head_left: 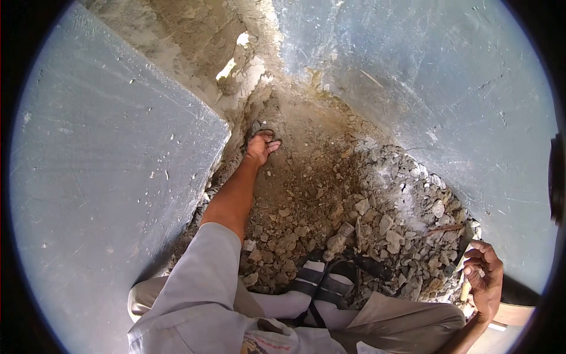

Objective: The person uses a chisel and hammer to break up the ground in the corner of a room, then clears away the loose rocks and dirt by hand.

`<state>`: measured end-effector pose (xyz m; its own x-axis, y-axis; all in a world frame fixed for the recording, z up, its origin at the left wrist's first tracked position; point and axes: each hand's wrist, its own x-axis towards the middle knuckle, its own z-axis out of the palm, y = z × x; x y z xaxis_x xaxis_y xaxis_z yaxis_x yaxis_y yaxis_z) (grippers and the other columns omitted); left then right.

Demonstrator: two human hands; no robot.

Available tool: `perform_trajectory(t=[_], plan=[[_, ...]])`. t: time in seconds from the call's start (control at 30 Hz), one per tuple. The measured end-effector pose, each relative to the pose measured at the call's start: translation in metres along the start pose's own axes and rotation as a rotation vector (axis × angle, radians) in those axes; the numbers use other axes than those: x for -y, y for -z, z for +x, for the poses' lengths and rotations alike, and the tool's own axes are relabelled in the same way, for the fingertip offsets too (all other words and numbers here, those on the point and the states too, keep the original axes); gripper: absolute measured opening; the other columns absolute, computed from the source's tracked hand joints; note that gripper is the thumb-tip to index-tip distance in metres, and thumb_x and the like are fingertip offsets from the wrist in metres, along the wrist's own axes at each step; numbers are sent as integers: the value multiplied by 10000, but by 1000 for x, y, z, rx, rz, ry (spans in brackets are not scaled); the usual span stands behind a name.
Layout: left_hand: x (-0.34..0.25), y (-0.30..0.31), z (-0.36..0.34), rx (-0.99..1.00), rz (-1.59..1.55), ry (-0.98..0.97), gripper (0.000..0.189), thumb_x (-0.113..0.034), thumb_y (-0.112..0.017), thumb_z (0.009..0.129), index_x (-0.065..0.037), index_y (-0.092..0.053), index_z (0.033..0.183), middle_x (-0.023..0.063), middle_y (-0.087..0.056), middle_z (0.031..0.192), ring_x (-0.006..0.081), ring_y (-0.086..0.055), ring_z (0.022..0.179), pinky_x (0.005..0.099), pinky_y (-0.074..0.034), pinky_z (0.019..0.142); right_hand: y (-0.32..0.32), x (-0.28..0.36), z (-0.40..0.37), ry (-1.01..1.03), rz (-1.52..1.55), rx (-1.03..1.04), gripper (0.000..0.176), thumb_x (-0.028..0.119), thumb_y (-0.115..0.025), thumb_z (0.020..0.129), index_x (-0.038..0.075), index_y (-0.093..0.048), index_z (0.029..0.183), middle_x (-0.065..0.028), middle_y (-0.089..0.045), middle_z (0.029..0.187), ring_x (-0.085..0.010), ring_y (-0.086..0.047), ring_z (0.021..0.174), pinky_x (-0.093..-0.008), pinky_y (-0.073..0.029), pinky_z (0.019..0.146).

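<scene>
Shirt (188,330), bottom, cut off. L hand (262,147), ctr., by dusty brown dirt (312,168), grip can't tell; R hand (486,280), lower rt., loosely curled, released.

Left hand (263,146): stretched forward to the dirt (300,127), fingers curled; a small dark patch is seen at the fingers, but whether anything is gripped cannot be told.
Right hand (484,283): raised at the lower right, beside the rubble edge; fingers bent, thumb held apart from the palm.
Rubble (289,239): spread between two blue-gray slabs, left (118,147) and right (471,88); coarser stones are heaped toward the right.
Dusty lump (339,241): laid just ahead of the feet, tilted; its kind cannot be told.
Sandals (336,280): dark, strapped, set side by side at the rubble's near edge.
Trousers (407,321): tan, knees spread.
</scene>
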<state>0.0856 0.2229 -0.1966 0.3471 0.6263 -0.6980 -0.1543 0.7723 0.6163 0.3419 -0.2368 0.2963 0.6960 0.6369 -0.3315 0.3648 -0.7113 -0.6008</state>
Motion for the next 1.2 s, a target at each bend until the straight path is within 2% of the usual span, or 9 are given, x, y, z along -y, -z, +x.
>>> perform_trajectory(t=[0.13, 0.43, 0.53, 0.63, 0.73, 0.83, 0.93, 1.03, 1.2], plan=[[5, 4, 5, 7, 21, -23, 263, 34, -523, 842, -66, -635, 1057, 103, -608, 1029, 323, -692, 870, 395, -613, 733, -1, 0, 0, 8, -18, 11, 641, 389, -782, 818, -58, -564, 1222, -113, -609, 1040, -159, -575, 832, -289, -491, 761], [7, 14, 8, 96, -27, -74, 209, 33, -528, 846, -40, -671, 979, 66, -622, 878, 231, -683, 684, 297, -590, 579, -2, -2, 0, 13, -29, 6, 632, 376, -780, 824, -53, -560, 1232, -110, -613, 1025, -157, -573, 834, -288, -493, 754], [8, 18, 11, 87, 31, -76, 237, 23, -528, 844, -32, -673, 1023, 64, -620, 867, 240, -688, 711, 314, -591, 607, 1, -1, 1, 13, -28, 33, 622, 358, -781, 828, -52, -556, 1238, -108, -614, 1021, -156, -572, 833, -290, -495, 752], [4, 8, 4, 57, 27, -28, 292, 15, -513, 842, -4, -660, 1093, 102, -628, 996, 293, -694, 839, 358, -597, 734, 3, -3, 2, 7, -29, 63, 612, 334, -784, 828, -50, -552, 1243, -111, -613, 1031, -157, -573, 834, -293, -498, 752], [0, -2, -5, 118, 48, -20, 358, 36, -485, 808, 2, -648, 1125, 148, -609, 1189, 337, -685, 951, 387, -602, 814, 0, -4, 1, 14, -28, 26, 609, 322, -787, 824, -49, -550, 1245, -116, -611, 1049, -160, -575, 838, -296, -502, 750], [-3, -1, -11, 198, 58, -36, 399, 46, -481, 799, 7, -626, 1168, 162, -568, 1282, 356, -646, 1059, 379, -573, 889, -1, -7, -2, 40, -38, -13, 603, 314, -788, 823, -47, -551, 1244, -121, -610, 1065, -163, -577, 843, -300, -504, 757], [-3, 3, -15, 195, 40, -52, 411, 41, -480, 783, 34, -628, 1167, 138, -579, 1218, 355, -611, 1114, 393, -531, 932, 0, -8, -5, 42, -31, -4, 601, 311, -791, 820, -48, -555, 1240, -119, -609, 1068, -164, -576, 845, -303, -502, 765], [-2, 7, -15, 154, -32, -49, 378, 40, -497, 771, 38, -631, 1124, 157, -612, 1147, 335, -649, 1006, 345, -575, 841, 0, -6, -4, 10, -4, -1, 608, 314, -798, 811, -50, -558, 1236, -112, -609, 1059, -160, -572, 842, -299, -495, 771], [-3, 19, -1, 127, -85, 22, 362, 29, -506, 756, 35, -636, 1093, 142, -617, 1067, 321, -655, 938, 352, -580, 814, 0, -1, 4, -22, -13, 54, 616, 313, -802, 806, -50, -559, 1242, -100, -607, 1031, -148, -563, 822, -287, -482, 774]])
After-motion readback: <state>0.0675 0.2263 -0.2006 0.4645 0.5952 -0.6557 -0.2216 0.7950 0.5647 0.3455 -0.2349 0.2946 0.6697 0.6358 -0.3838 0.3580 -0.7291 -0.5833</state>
